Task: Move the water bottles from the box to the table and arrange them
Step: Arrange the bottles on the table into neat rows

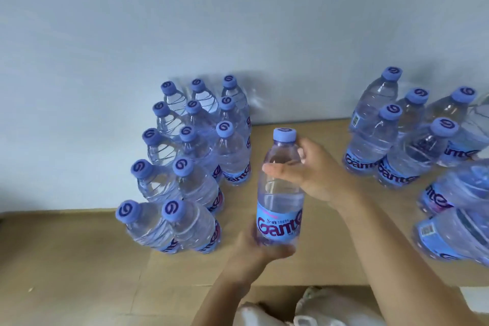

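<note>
Two hands hold one water bottle (280,188) upright over the middle of the brown table (79,259). The left hand (258,245) cups the bottle's base, fingers curled round the bottom edge just under the blue label. The right hand (312,172) grips the shoulder of the bottle below its blue cap, thumb across the front and fingers wrapped behind. Whether the base touches the tabletop cannot be told, since the left hand covers it.

To the left stands a tidy block of bottles (190,156) in rows running back to the pale wall (185,8) (thirteen caps can be counted, though those at the back are blurred). The held bottle is beside this block's right edge, apart from it.

To the right a looser group of bottles (397,140) stands near the wall, and nearer the right edge more bottles (455,219) lie on their sides.

At the bottom edge, between the forearms, shows a strip of cardboard box (272,296) with pale wrapping (330,309) in front of it.
</note>
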A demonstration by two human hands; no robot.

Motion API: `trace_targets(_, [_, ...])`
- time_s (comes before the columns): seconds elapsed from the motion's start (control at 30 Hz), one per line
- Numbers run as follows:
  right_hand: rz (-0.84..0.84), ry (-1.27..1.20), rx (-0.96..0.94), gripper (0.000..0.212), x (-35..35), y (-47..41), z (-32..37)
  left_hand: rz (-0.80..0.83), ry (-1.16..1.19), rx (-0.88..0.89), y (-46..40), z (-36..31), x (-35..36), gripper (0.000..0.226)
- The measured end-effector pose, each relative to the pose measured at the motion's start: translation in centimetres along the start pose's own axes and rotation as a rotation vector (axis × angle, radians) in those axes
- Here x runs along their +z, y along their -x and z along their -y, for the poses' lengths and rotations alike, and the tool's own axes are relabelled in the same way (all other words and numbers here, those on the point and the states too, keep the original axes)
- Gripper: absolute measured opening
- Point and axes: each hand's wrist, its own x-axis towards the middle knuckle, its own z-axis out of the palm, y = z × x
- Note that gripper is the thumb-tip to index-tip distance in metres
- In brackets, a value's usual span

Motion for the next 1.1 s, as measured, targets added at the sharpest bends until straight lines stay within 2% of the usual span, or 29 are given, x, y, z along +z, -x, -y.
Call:
trace_targets(0.07, [0.041, 0.059, -0.003, 0.042, 1.9, -0.5, -0.8, -0.264, -0.029, -0.045, -0.3, 1.1, -1.1, 0.056])
trace_targets(0.13, [0.058, 0.120, -0.006, 0.045, 3.5, -1.0, -2.0, -0.360, -0.021, -0.095, -0.6, 1.9, -1.8, 0.067])
trace_targets(0.2, [0.032, 0.139, -0.020, 0.046, 4.9, -1.5, -3.0, -0.344, -0.012, -0.131, -0.7, 2.6, -2.4, 0.070])
trace_targets(0.33, [-0.038, 0.194, -0.087, 0.049, 6.6, -2.3, -3.9, -0.288, 0.028, -0.178, -1.1, 3.2, -3.1, 0.061])
trace_targets(0.4, [-0.044, 0.210, -0.115, 0.050, 7.2, -2.4, -4.2, -0.274, 0.038, -0.188, -1.4, 3.3, -3.2, 0.062])
trace_targets(0.63, [-0.041, 0.226, -0.180, 0.048, 9.1, -3.0, -5.0, -0.326, 0.122, -0.201, -2.2, 2.6, -3.2, 0.078])
trace_targets(0.73, [-0.018, 0.236, -0.188, 0.050, 9.1, -3.4, -5.2, -0.344, 0.111, -0.187, -2.3, 2.2, -3.1, 0.069])
trace_targets(0.87, [0.007, 0.225, -0.200, 0.055, 8.8, -3.3, -5.5, -0.362, 0.105, -0.183, -2.3, 2.2, -2.8, 0.077])
trace_targets(0.93, [0.018, 0.263, -0.220, 0.057, 8.9, -3.2, -5.4, -0.393, 0.108, -0.198, -2.3, 2.2, -2.7, 0.068])
trace_targets(1.0, [0.027, 0.328, -0.229, 0.070, 8.6, -2.8, -5.3, -0.450, 0.132, -0.222, -2.4, 2.8, -2.7, 0.048])
trace_targets(1.1, [-0.008, 0.395, -0.227, 0.089, 7.3, -1.7, -4.7, -0.401, 0.103, -0.255, -2.7, 3.7, -1.6, 0.044])
